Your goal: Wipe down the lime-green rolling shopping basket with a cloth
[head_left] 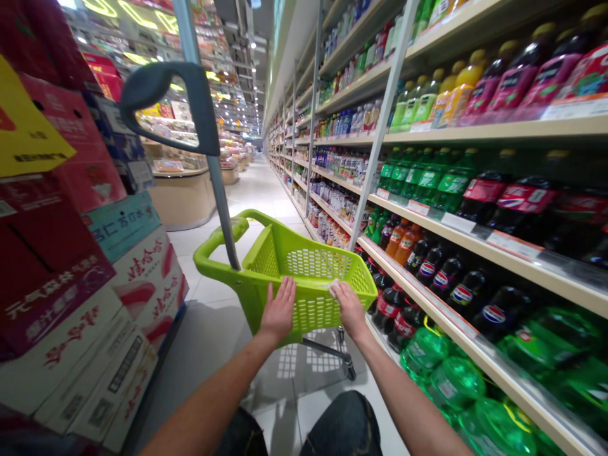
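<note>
A lime-green plastic shopping basket cart (270,269) with slotted walls stands in front of my knees. My left hand (279,308) lies flat on its near side wall, fingers stretched out and holding nothing. Further along the same wall, toward the front end, my right hand (349,305) pinches a small crumpled white wipe (334,288) against the top rim. Whether it is paper or cloth I cannot tell. A grey metal pole (222,202) rises from the cart's handle end and carries a dark looped pull handle (211,111). One caster (350,369) shows under the front.
Shelves of soda bottles (441,174) run close along the right, with large green bottles (456,380) at floor level. Stacked drink cartons (142,272) stand close on the left. A tiled aisle (256,183) stretches ahead past a round display counter (183,199).
</note>
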`<act>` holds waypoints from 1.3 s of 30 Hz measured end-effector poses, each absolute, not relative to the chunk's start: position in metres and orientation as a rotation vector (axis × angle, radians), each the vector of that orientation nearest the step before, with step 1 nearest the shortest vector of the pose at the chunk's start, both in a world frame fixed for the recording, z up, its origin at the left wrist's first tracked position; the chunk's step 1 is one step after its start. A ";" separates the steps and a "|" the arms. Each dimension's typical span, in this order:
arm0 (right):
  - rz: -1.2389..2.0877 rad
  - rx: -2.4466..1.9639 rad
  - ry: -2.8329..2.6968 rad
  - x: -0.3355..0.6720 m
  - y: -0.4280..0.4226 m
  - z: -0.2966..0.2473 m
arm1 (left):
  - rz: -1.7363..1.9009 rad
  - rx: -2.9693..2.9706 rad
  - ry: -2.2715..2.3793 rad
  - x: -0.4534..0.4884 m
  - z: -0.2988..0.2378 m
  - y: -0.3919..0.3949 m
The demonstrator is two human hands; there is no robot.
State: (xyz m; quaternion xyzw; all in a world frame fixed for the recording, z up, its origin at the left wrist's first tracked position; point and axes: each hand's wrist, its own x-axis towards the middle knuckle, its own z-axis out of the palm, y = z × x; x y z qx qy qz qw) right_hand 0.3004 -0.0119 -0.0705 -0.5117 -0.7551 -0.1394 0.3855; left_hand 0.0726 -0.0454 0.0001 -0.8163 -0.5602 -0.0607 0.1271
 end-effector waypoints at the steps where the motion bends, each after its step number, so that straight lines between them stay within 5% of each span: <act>1: -0.363 -1.351 -1.868 0.311 -0.012 -0.072 | -0.169 -2.388 -1.632 0.072 0.000 -0.046; 39: -0.137 -1.080 -1.878 0.186 -0.015 -0.046 | -0.356 -2.328 -1.570 0.026 0.017 -0.055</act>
